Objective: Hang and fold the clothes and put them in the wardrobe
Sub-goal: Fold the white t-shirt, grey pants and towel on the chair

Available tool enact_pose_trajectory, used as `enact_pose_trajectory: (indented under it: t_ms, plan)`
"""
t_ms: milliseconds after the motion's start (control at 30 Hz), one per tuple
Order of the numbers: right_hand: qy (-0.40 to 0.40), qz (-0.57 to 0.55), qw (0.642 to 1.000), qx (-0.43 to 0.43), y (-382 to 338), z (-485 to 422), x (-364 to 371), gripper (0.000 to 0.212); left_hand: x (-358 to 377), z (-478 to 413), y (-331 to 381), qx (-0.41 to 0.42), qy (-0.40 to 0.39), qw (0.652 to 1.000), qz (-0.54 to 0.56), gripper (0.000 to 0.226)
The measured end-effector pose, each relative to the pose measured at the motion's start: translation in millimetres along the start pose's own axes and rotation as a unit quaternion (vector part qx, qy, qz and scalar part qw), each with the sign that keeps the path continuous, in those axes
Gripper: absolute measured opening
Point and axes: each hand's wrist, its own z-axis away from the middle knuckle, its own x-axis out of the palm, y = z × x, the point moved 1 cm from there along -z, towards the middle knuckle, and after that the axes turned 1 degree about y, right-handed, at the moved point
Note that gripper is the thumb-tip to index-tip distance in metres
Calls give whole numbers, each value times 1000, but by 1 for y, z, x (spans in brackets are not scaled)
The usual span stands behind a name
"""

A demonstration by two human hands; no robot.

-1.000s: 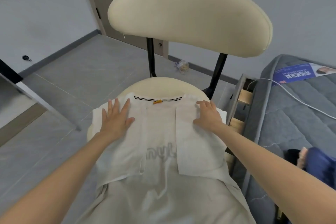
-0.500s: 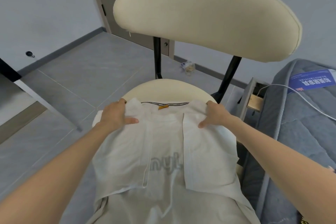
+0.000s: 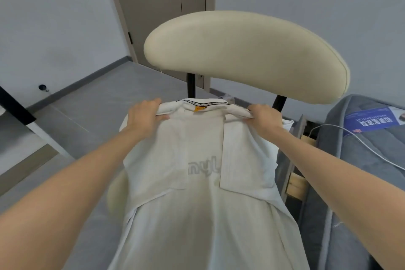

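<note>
A white t-shirt with grey lettering lies over the cream chair's seat, both sides folded inward and its tail hanging toward me. The collar end, with a black-trimmed neckband and an orange tag, is raised off the seat. My left hand grips the left shoulder fold, fingers curled over the top edge. At the right shoulder, my right hand grips the fold the same way.
The cream chair with black posts stands directly ahead, its backrest just beyond the collar. A grey mattress with a blue leaflet and a white cable lies at the right. Grey floor and a brown door are behind; a white table edge sits at the left.
My hands went from lying flat on the shoulders to gripping the folded shoulder edges. The collar end has risen off the seat toward the backrest.
</note>
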Motion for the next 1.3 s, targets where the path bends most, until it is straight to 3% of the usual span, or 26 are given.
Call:
enact_pose_trajectory:
  t_ms: [267, 467, 600, 767, 900, 1000, 1233, 1300]
  plan:
    - [110, -24, 993, 30, -3, -23, -25, 12, -28, -35, 4, 35, 109, 993, -32, 28]
    - [106, -39, 993, -35, 6, 26, -16, 17, -22, 19, -5, 21, 97, 990, 96, 28]
    - [84, -75, 992, -55, 10, 73, -19, 18, -27, 66, -6, 13, 58, 983, 171, 27]
    - [20, -85, 993, -74, 10, 141, -20, 25, -26, 127, -10, 25, -12, 990, 140, 32]
    - [-45, -90, 991, -85, 7, 194, -6, 30, -14, 179, -5, 89, -51, 987, 124, 18]
    - [-101, -78, 986, -103, 7, 224, 10, 24, -4, 215, -4, 135, -109, 979, 105, 32]
    - [-151, -2, 980, -129, 7, 248, 29, 32, 2, 251, 14, 36, -239, 970, 12, 47]
    - [-149, -33, 976, -154, 6, 250, 25, 30, 0, 254, 17, 40, -225, 973, 18, 34]
